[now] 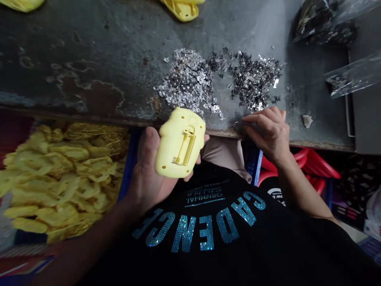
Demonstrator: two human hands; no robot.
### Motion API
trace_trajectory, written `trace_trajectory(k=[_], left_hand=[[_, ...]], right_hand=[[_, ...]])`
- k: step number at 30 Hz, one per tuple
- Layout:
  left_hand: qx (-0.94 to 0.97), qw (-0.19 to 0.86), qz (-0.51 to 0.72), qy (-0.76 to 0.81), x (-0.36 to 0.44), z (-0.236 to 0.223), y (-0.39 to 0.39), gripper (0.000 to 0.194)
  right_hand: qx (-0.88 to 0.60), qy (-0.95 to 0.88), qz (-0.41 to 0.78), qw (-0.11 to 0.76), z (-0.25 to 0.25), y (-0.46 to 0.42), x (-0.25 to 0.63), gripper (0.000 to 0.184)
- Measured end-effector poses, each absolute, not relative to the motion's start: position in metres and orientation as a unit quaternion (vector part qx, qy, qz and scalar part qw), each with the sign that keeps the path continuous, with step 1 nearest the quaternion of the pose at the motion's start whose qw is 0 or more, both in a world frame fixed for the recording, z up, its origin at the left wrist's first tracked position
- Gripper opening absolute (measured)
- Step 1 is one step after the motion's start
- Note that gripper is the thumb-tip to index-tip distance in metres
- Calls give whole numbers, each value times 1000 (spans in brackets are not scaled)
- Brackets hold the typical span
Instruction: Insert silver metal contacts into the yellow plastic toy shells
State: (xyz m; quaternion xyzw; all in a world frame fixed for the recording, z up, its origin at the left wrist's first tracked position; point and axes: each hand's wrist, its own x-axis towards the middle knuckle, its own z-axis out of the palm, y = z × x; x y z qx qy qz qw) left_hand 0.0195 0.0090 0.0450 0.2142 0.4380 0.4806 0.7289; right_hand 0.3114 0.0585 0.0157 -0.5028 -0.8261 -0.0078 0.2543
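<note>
My left hand (pixel 151 169) holds a pale yellow plastic toy shell (pixel 180 143) up on its palm, just off the bench edge. The shell's inner side faces up and shows a moulded battery compartment (pixel 185 146). My right hand (pixel 266 133) rests at the edge of the worn metal workbench (pixel 74 47), its fingertips close to two heaps of small silver metal contacts (pixel 190 83) (pixel 253 81). Whether those fingers pinch a small piece is hidden.
A blue-rimmed crate heaped with yellow plastic shells (pixel 59 178) sits below the bench at left. More yellow shells (pixel 181 8) lie at the far edge. Clear bags of metal pieces (pixel 324 24) lie at upper right. A red plastic stool (pixel 300 163) stands below right.
</note>
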Motion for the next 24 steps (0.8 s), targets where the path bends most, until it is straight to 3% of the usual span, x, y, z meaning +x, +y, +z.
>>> trace_trajectory(k=[6, 11, 14, 24], left_hand=[[194, 766, 468, 396, 22, 42, 11, 74], [185, 814, 416, 361, 22, 40, 11, 68], [193, 820, 403, 359, 21, 42, 8, 67], [197, 817, 421, 340, 22, 49, -6, 63]], right_hand=[[-489, -849, 39, 196, 24, 70, 303, 18], [-398, -849, 192, 289, 53, 58, 281, 10], [-344, -852, 255, 302, 70, 54, 267, 9], [-285, -928, 131, 201, 95, 54, 251, 14]])
